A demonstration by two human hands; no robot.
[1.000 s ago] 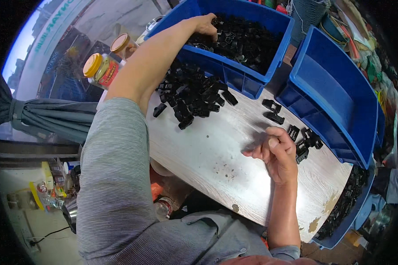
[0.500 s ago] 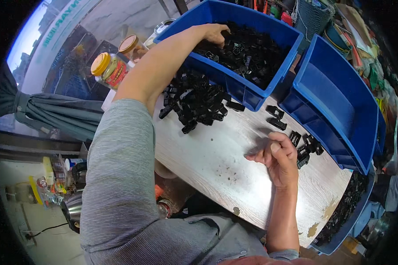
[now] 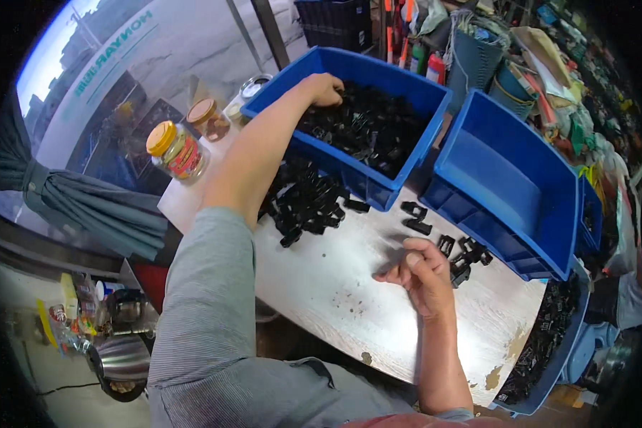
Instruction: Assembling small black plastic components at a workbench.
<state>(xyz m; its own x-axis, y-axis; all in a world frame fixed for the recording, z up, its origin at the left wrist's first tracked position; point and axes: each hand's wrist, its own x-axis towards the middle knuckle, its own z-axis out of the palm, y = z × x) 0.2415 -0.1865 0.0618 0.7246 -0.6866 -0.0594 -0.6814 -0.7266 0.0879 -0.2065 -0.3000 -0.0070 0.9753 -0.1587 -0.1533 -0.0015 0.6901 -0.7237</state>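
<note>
My left hand (image 3: 324, 90) reaches into a blue plastic bin (image 3: 398, 187) at the back of the table. Its fingers bend down at the heap of small black plastic parts (image 3: 369, 132) inside, and the fingertips are hidden. My right hand (image 3: 428, 279) hovers over the table with its fingers loosely curled and apart; nothing shows in it. Just beyond it lie several loose black parts (image 3: 471, 251), with two more black parts (image 3: 415, 217) farther back. A pile of similar black parts (image 3: 305, 203) sits before the bin, beside my left forearm.
An empty-looking blue bin (image 3: 503, 178) stands tilted at the right. Another bin of black parts (image 3: 542, 342) is below the table's right edge. A yellow-lidded jar (image 3: 177, 151) and an orange-lidded jar (image 3: 207, 120) stand at the left. The pale tabletop (image 3: 321, 285) has worn patches.
The view has shifted, so the bins and table sit lower and farther left. My left hand stays in the bin, nearer its left wall. My right hand keeps its curled pose.
</note>
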